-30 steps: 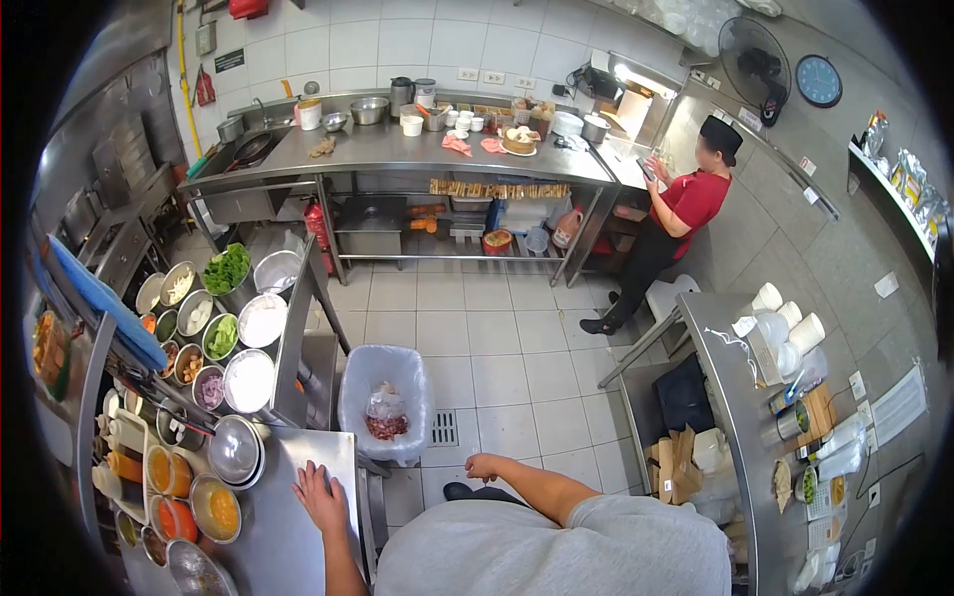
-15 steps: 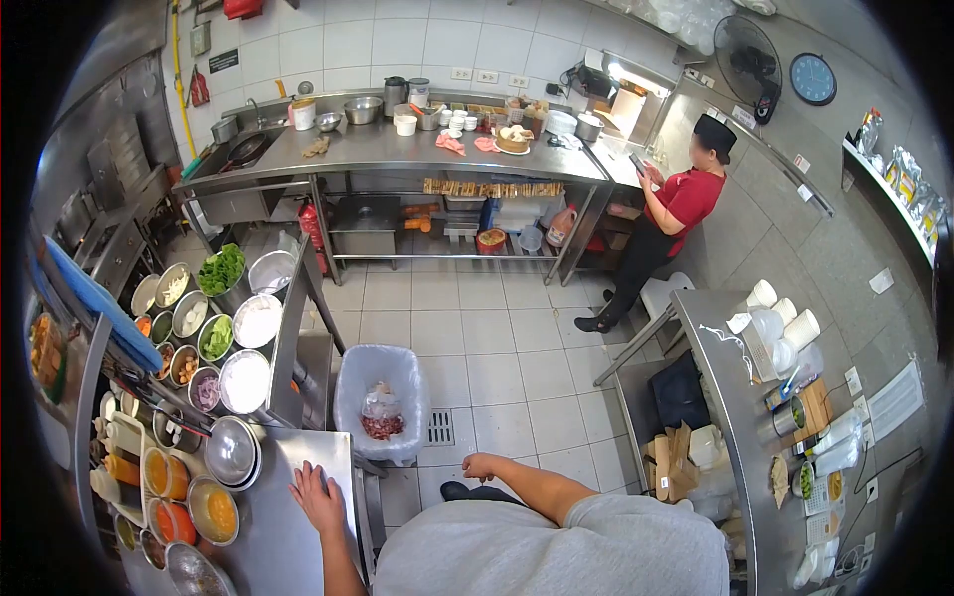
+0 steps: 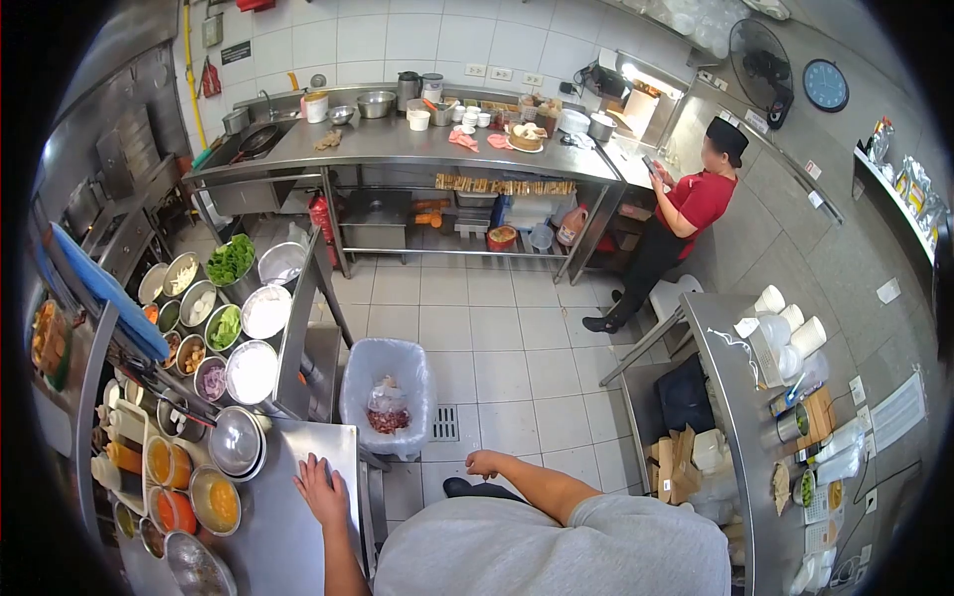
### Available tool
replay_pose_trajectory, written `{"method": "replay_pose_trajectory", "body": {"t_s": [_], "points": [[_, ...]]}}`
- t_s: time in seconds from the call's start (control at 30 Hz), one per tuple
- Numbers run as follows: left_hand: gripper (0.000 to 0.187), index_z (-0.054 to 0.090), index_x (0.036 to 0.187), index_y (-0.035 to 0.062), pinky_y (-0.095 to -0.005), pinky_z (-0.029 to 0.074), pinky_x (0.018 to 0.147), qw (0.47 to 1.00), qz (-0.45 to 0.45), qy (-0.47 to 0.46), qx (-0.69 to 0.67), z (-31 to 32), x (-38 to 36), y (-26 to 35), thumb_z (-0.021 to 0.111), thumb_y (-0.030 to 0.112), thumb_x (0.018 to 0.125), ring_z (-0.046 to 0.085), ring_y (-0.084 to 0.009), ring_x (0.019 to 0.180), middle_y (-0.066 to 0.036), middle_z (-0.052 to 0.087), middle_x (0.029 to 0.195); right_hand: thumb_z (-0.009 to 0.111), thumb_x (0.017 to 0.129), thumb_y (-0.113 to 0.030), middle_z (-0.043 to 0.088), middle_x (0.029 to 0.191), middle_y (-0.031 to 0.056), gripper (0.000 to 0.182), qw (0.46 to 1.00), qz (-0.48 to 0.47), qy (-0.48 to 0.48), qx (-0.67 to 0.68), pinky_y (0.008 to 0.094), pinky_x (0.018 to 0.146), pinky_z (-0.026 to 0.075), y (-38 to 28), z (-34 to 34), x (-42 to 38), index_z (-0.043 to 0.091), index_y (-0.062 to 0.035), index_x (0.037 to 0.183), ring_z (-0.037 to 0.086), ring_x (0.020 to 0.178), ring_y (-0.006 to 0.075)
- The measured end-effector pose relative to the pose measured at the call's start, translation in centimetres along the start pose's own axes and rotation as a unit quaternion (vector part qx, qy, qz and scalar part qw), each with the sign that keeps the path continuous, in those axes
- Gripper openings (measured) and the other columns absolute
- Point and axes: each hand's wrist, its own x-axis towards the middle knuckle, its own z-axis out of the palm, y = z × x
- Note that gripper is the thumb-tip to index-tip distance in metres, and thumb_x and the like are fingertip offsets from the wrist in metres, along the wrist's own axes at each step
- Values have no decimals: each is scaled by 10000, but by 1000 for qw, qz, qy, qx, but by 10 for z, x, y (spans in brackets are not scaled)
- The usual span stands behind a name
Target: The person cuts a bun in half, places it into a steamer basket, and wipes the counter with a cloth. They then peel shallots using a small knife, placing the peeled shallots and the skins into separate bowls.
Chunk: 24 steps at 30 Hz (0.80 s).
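My left hand (image 3: 323, 492) lies flat on the bare steel worktop (image 3: 288, 536), fingers spread, holding nothing. Just beyond it are a domed metal lid (image 3: 237, 435) and a metal bowl of yellow-orange liquid (image 3: 216, 500). An orange tub (image 3: 167, 462), a red tub (image 3: 173, 514) and an overturned-looking metal bowl (image 3: 199, 564) stand further left. My right hand (image 3: 485, 464) hangs in the air over the tiled floor, its fingers curled, with nothing visible in them. Between the hands, further forward, a lined bin (image 3: 427, 368) contains dark red scraps and crumpled plastic.
Pans of cut vegetables and white powder (image 3: 253, 372) fill the left counter. A long steel bench (image 3: 378, 149) carries bowls and cups along the back wall. A person in red (image 3: 704, 199) stands there holding a phone. The right steel table (image 3: 725, 397) bears cups and boxes.
The view has shifted slightly, so the room sits a little lower and further right. My left hand stays on the worktop and my right hand keeps nearly the same place.
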Motion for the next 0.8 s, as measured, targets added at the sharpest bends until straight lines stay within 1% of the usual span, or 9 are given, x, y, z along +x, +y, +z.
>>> {"method": "replay_pose_trajectory", "body": {"t_s": [0.17,0.37,0.6,0.8], "points": [[373,602,1191,39,-547,122,1171,1000,1,1,0,1,1,-2,601,150,834,331,-361,1393,-151,480,1419,640,845,-318,668,979,130,513,1000,-8,11,1,374,569,560,4,3,6,537,-101,1299,693,715,234],[369,604,1186,45,-545,122,1172,1000,1,4,-2,0,0,-1,607,146,832,329,-358,1395,-146,476,1423,632,853,-324,671,971,123,522,1000,1,1,-10,368,568,559,2,2,6,536,-101,1315,693,709,231],[366,603,1185,49,-541,122,1173,1000,-3,1,0,1,1,-2,613,149,834,328,-356,1396,-149,474,1428,633,859,-328,676,981,129,530,1000,7,0,-13,368,563,560,1,-1,8,531,-100,1327,695,710,237],[360,603,1178,50,-542,124,1173,1000,2,8,-4,2,1,-4,611,147,832,333,-362,1391,-153,474,1430,636,857,-329,680,968,138,529,1000,-10,7,-12,374,567,565,-2,-3,5,536,-106,1327,698,724,245]]}}
